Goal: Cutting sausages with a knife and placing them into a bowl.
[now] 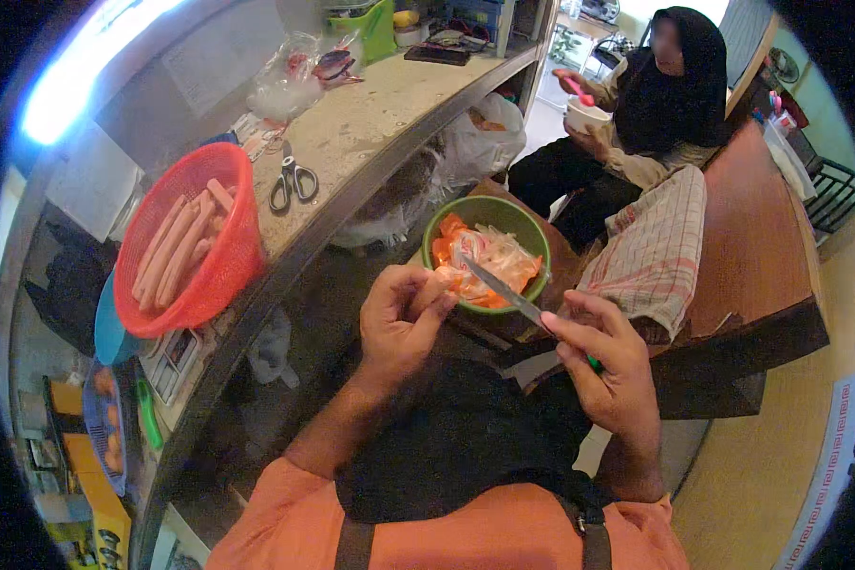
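Observation:
My right hand (609, 356) grips a knife (502, 285), its blade pointing up and left over a green bowl (427, 246). A bit of the knife's green handle shows beneath my fingers. Inside the bowl lie crumpled orange and clear plastic wrappers (488, 260) bearing print. My left hand (402, 313) is at the bowl's near left rim, fingers curled and thumb bent in; whether something small is pinched there I cannot tell. To the left, a red plastic mesh basket (239, 235) holds several long pink sausages (182, 249).
Scissors (292, 182) lie on the counter (349, 135) behind the basket. A green-handled tool (148, 413) and a blue basket of eggs (107, 427) are at lower left. A checked cloth (648, 249) covers part of the wooden bench (748, 235). A person (655, 107) sits beyond, holding a bowl and pink spoon.

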The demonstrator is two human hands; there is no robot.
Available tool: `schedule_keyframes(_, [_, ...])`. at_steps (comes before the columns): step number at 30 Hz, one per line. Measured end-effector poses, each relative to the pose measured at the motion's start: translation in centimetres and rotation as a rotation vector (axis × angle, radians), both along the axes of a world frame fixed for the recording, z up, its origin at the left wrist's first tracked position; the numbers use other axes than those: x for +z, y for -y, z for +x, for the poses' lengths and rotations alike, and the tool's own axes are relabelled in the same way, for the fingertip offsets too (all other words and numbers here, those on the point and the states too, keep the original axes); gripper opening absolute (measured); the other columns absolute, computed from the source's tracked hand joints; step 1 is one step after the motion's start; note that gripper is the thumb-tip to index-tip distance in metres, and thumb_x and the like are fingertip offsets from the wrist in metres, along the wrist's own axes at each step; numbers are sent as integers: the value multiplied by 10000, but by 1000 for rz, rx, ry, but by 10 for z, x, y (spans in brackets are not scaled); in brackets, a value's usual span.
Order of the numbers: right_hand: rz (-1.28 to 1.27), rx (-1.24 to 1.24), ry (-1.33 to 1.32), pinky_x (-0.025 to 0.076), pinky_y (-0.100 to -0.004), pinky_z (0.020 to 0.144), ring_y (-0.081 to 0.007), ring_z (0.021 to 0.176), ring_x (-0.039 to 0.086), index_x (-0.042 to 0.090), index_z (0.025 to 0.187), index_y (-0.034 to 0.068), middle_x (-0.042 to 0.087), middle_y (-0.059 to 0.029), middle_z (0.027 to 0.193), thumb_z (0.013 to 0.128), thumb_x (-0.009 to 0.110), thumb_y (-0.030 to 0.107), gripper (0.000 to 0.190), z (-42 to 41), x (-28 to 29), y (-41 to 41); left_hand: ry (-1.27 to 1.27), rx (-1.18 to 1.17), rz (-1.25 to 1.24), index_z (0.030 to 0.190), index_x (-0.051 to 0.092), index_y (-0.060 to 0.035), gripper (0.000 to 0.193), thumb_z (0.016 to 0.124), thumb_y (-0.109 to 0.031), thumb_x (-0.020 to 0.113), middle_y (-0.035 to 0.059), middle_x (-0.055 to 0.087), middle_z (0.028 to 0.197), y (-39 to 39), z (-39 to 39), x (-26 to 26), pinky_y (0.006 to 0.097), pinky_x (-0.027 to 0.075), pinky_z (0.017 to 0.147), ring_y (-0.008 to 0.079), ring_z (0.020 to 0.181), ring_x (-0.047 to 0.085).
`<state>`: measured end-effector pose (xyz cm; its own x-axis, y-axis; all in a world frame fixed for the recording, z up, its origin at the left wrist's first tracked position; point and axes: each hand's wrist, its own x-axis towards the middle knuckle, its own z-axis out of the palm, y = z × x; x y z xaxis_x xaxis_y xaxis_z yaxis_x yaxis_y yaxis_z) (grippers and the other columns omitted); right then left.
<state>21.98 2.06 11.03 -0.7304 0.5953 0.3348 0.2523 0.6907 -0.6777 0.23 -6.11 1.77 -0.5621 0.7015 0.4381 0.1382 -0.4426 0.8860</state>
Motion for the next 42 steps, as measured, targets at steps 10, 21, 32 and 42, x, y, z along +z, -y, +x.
schedule_keyframes(10, [11, 21, 70, 483, -314, 796, -250, 884, 597, 643, 1107, 150, 533, -164, 1155, 803, 621, 64, 317, 0, -1, 8, 9, 65, -5, 958, 494, -40, 208, 817, 17, 637, -29, 497, 807, 1, -5, 1, 183, 409, 651, 21, 708, 456])
schedule_keyframes(21, [41, 0, 86, 495, -321, 772, -252, 845, 605, 652, 1097, 169, 554, -161, 1132, 780, 650, 78, 330, -3, -2, 10, -294, 223, -8, 895, 512, -24, 203, 777, 24, 669, 43, 497, 837, 1, -14, -4, 225, 426, 641, 106, 722, 495])
schedule_keyframes(32, [182, -16, 57, 509, -335, 732, -250, 798, 609, 659, 1065, 155, 553, -172, 1131, 757, 660, 68, 321, -7, -7, 13, -504, 323, 76, 865, 518, -41, 219, 746, 88, 649, 32, 483, 791, 2, -16, 2, 238, 414, 643, 119, 676, 455])
schedule_keyframes(42, [129, -8, -136, 482, -335, 812, -281, 923, 603, 640, 1078, 86, 536, -187, 1152, 790, 620, 42, 293, -49, -21, 1, -258, -32, -138, 965, 564, -11, 267, 724, 95, 606, 81, 580, 889, 10, 30, -14, 306, 513, 737, 163, 855, 606])
